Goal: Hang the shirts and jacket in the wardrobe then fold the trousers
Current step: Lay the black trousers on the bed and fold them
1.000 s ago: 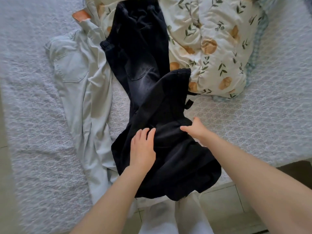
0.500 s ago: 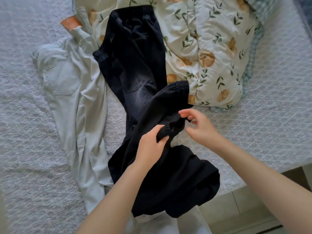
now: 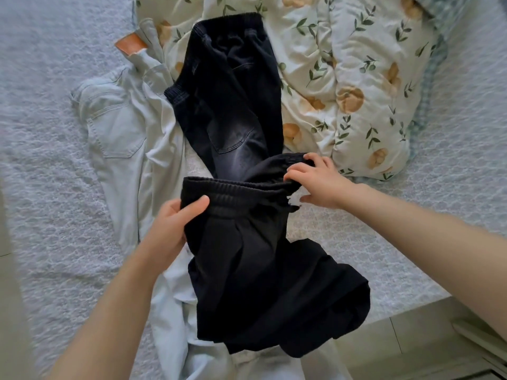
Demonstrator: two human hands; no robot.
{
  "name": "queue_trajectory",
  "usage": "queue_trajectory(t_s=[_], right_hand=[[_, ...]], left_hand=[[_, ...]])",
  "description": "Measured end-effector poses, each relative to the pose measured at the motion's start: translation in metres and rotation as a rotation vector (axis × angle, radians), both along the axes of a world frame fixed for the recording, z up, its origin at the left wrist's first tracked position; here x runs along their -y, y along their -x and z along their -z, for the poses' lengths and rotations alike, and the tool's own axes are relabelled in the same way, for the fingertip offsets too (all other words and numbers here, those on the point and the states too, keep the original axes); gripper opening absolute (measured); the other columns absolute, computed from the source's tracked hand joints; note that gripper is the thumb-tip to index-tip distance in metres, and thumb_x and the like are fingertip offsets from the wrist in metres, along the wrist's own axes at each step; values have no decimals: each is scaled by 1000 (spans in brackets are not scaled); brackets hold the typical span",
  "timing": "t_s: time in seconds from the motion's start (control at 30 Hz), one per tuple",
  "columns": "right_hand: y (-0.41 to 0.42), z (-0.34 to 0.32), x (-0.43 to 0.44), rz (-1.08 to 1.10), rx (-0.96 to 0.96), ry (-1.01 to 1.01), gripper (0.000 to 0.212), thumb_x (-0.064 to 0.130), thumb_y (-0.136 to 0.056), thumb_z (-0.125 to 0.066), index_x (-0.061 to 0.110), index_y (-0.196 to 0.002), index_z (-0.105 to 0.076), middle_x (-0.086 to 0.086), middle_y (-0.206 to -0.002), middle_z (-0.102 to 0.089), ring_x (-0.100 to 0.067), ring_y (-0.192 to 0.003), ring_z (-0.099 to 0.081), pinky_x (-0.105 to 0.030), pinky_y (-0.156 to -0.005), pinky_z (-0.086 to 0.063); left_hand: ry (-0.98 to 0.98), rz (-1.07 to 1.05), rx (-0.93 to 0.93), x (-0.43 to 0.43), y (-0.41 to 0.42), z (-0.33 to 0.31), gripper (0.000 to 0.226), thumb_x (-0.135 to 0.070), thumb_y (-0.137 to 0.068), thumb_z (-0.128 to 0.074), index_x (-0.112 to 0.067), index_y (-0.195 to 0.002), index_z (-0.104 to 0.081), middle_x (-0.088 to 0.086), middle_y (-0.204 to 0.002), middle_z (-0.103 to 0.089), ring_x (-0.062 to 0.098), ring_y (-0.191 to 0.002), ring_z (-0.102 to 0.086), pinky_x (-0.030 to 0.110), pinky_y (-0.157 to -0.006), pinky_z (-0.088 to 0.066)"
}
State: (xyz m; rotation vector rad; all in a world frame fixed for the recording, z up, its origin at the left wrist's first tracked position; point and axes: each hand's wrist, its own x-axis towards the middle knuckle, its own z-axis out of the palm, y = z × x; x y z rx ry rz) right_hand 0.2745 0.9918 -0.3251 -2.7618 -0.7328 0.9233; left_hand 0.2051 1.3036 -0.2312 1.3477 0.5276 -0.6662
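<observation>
Black trousers (image 3: 255, 275) with an elastic waistband lie bunched at the near edge of the bed. My left hand (image 3: 175, 223) grips the left end of that waistband, thumb on top. The waistband's right end is held by my right hand (image 3: 315, 182), fingers curled over the fabric. A second dark pair, washed-black jeans (image 3: 230, 105), lies stretched out behind it. Pale blue jeans (image 3: 123, 138) with a tan leather patch lie to the left, partly under the black pairs.
A floral duvet (image 3: 356, 78) is heaped at the back right of the bed. The textured pale bedspread (image 3: 49, 187) covers the mattress. The bed edge and tiled floor (image 3: 406, 346) show at the lower right.
Both hands moved up from the middle of the black trousers to the waistband, took hold of it and spread it out sideways. The camera came closer.
</observation>
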Motion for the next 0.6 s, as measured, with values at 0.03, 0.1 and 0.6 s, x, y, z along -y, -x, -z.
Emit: queue_trajectory(t_s=[0.03, 0.1, 0.6], right_hand=[[-1, 1, 1, -1, 27, 11, 42, 30, -88, -67, 33, -125, -47, 11, -148, -35, -37, -143, -10, -54, -113, -12], [-2, 3, 0, 38, 40, -9, 22, 33, -94, -58, 30, -115, -50, 11, -146, -40, -36, -143, -12, -54, -113, -12], [95, -102, 48, 254, 151, -274, 56, 71, -86, -29, 21, -108, -40, 5, -47, -43, -9, -37, -40, -24, -38, -30]], left_hand=[[11, -7, -7, -5, 0, -1, 29, -37, -82, -69, -13, -94, -78, 14, -106, -74, 26, -99, -72, 26, -72, -57], [25, -18, -11, -13, 0, -4, 34, -41, -80, -70, -13, -96, -78, 14, -109, -73, 25, -101, -71, 26, -73, -57], [-417, -119, 264, 20, 42, -38, 47, -21, -94, -64, -55, -123, -48, 4, -125, -63, 21, -106, -67, 42, -88, -58]])
